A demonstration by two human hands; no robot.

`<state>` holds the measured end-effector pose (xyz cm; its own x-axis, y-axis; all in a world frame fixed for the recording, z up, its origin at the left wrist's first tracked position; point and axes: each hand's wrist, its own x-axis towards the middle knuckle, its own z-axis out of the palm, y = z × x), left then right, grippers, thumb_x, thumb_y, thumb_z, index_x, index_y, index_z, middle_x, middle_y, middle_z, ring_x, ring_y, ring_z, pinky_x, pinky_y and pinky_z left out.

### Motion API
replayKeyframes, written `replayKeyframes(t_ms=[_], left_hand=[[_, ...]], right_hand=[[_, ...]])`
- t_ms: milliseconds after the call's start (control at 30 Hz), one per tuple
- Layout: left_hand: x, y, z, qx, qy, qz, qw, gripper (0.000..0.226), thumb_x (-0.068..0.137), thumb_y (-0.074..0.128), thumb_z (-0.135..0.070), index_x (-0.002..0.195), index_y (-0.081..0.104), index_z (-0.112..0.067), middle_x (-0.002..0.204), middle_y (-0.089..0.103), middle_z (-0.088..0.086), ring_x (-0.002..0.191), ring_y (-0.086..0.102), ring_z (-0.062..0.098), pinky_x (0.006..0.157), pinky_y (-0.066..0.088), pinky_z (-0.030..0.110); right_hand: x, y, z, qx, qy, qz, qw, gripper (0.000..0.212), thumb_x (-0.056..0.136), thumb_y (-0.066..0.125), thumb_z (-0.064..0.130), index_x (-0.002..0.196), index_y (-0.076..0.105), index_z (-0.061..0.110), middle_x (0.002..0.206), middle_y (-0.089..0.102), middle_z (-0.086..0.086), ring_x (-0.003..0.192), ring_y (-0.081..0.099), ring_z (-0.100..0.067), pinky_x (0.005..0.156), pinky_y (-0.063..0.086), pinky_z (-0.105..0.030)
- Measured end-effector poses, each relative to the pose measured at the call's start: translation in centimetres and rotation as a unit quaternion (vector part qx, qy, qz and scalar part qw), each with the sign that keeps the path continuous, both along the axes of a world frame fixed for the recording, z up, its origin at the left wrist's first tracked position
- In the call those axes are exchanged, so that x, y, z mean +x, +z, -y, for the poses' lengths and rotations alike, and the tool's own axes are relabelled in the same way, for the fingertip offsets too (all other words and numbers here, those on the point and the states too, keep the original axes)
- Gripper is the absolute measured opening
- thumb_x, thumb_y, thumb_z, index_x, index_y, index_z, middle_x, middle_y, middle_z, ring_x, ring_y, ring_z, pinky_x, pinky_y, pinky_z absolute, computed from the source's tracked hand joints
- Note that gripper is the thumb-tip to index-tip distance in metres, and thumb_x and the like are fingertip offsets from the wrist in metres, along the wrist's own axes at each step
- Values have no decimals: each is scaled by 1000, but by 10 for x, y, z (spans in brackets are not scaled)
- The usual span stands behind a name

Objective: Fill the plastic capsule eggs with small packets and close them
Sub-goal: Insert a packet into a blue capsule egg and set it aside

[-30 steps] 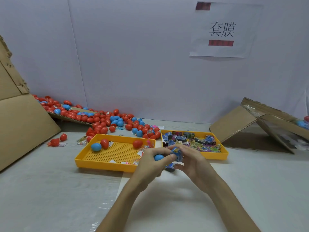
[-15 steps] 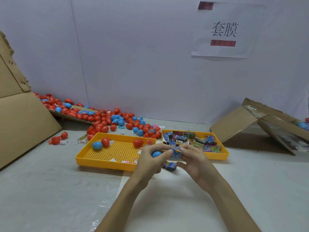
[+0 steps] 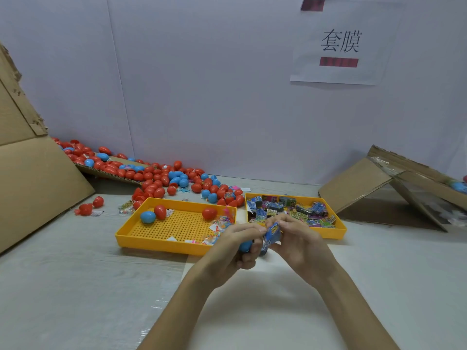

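Hands together at centre, just in front of two yellow trays.
The left hand (image 3: 233,248) curls round a blue capsule egg (image 3: 245,245); the right hand (image 3: 302,245) pinches a blue packet (image 3: 273,230) just beside it. The grey table (image 3: 75,286) stretches wide from 4 to 8 o'clock. Cardboard (image 3: 38,188) leans at 9 o'clock, and a white wall (image 3: 202,97) stands at 12.

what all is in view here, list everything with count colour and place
plastic capsule eggs: many, red and blue, piled back left
perforated plastic tray: one, yellow, centre left; holds two red eggs and one blue egg
second plastic tray: one, yellow, centre right
small printed packets: many, mixed colours, in the second tray
cardboard sheets: two, brown, far left and far right
paper sign: one, white, on the wall
blue plastic capsule egg: one, held, front centre
blue printed packet: one, held beside it
left hand: grips the egg
right hand: pinches the packet
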<state>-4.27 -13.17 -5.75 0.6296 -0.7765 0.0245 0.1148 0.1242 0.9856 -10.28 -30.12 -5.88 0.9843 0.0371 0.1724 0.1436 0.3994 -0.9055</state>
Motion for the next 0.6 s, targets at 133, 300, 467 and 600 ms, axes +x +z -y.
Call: replayKeyframes(t_ms=[133,300,467,600], left_hand=[[-1,1,0,-7,-9,-28,1000,32,86,65,-35,89,49,-8,67,36,3,55,29,10,48,23,20],[1,-3,-1,-64,-16,-112,992,31,87,67,-34,93,51,-8,67,40,-1,54,31,7,46,26,17],[5,-5,-3,-74,11,-153,985,27,79,74,-30,79,54,-12,65,42,-1,51,35,7,42,28,16],[5,-6,-1,-61,16,-148,987,29,78,75,-31,80,53,-12,64,43,-1,51,35,7,43,29,16]], right_hand=[[-1,0,-2,7,9,6,1000,14,87,63,19,87,59,5,88,62,-14,83,59,-28,81,45,-38],[-3,2,-4,-22,3,-26,999,23,75,80,29,82,65,13,84,50,-16,79,40,-26,71,37,-33],[-2,2,-5,-106,-1,-55,993,30,87,65,20,107,67,-2,91,57,-19,76,45,-25,65,41,-27],[-4,3,-2,-116,4,-51,992,25,88,63,20,103,68,0,85,62,-11,71,51,-17,63,45,-24]])
